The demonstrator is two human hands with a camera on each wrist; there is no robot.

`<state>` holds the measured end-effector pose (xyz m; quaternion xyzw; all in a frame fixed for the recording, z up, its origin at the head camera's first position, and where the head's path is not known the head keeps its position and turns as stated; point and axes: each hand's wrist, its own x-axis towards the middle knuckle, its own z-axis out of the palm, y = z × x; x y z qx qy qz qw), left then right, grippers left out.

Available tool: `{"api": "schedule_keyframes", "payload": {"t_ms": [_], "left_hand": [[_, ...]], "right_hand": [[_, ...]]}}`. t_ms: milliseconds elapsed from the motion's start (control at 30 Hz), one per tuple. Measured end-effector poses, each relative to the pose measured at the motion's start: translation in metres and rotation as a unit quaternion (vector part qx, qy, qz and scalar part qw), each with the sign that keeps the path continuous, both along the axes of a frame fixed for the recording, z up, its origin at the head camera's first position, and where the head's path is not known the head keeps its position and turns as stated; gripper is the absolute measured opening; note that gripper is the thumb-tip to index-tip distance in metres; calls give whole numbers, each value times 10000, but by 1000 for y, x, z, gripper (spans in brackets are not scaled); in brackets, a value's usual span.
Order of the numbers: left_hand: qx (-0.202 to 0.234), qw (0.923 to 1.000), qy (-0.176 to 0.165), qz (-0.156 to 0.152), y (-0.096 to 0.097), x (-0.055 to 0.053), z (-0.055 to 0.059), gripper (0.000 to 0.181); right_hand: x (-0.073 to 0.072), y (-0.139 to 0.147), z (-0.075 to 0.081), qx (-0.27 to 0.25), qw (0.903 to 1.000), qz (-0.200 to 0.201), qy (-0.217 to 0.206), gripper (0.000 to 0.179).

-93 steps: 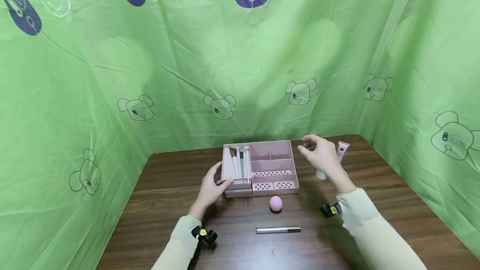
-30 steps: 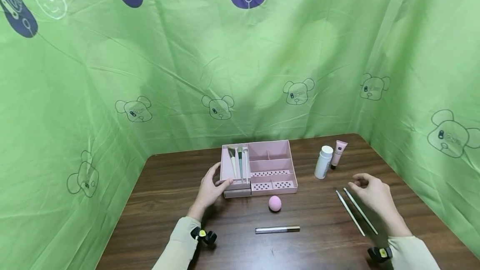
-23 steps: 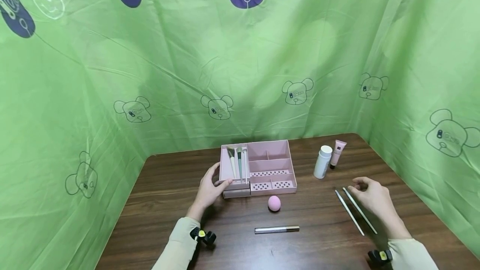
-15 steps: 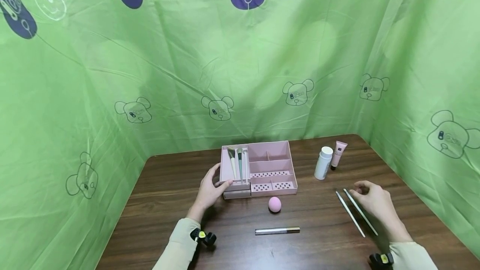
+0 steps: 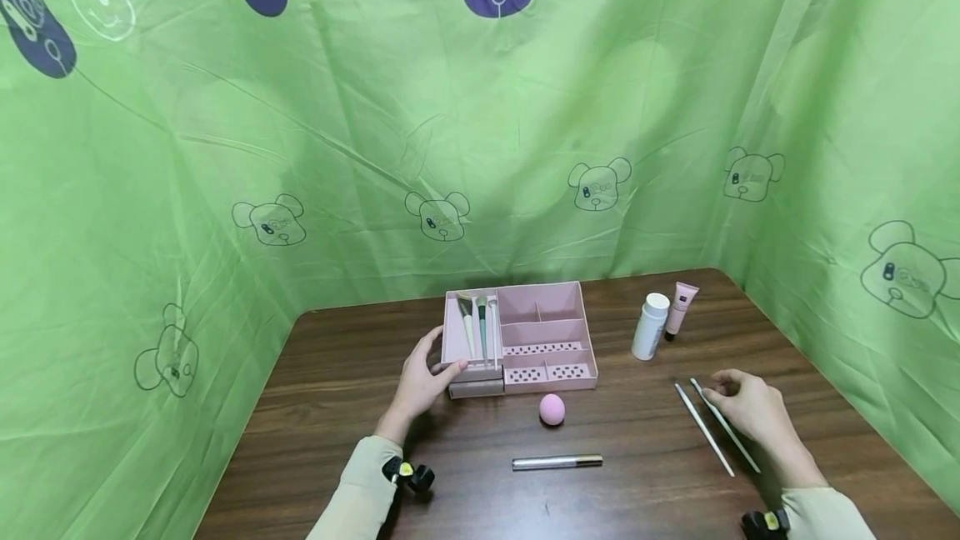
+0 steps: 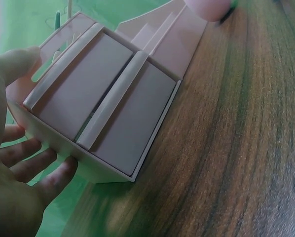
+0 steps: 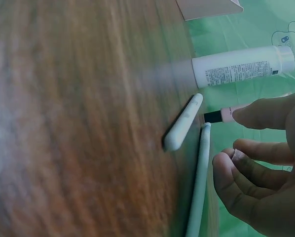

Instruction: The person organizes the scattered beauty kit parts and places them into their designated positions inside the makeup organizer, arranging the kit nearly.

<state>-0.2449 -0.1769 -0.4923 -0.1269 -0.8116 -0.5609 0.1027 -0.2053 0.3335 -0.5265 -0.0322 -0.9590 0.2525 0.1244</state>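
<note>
My left hand (image 5: 420, 382) grips the front left corner of a pink makeup organizer (image 5: 550, 313), thumb over the front rim and fingers against its side. The left wrist view shows two drawer fronts (image 6: 86, 76) below that rim. Makeup brushes (image 5: 483, 327) lie in its left compartment. My right hand (image 5: 753, 411) is low over the table beside two thin pale sticks (image 5: 705, 430), nearest the right one. In the right wrist view its bent fingers and thumb stand a little apart from the pale green stick (image 7: 201, 177), with nothing between them.
A white bottle (image 5: 650, 327) and a pink tube (image 5: 681, 311) stand at the back right of the wooden table (image 5: 337, 407). A pink ball-shaped sponge (image 5: 552, 409) and a silver tube (image 5: 557, 462) lie in front of the organizer. Green cloth (image 5: 510, 132) hangs behind.
My right hand has moved from in front of the bottle, rightward and nearer, to the sticks, then slightly closer along the right one. My left hand stays on the organizer.
</note>
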Motion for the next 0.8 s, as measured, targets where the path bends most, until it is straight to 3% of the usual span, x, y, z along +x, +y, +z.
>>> {"api": "schedule_keyframes", "payload": {"t_ms": [333,600,733,800], "left_hand": [[-40,10000,50,64,1,1,0,75],[-35,9999,68,113,2,2,-1,74],[26,10000,38,57,1,-1,-4,74],[105,9999,-7,41,0,-7,-12,75]], "right_hand": [[0,2,-2,51,9994,166,-289,35],[1,2,-3,28,9994,177,-292,31],[1,2,-4,25,9993,174,-319,31],[1,2,-4,35,9992,160,-369,31]]}}
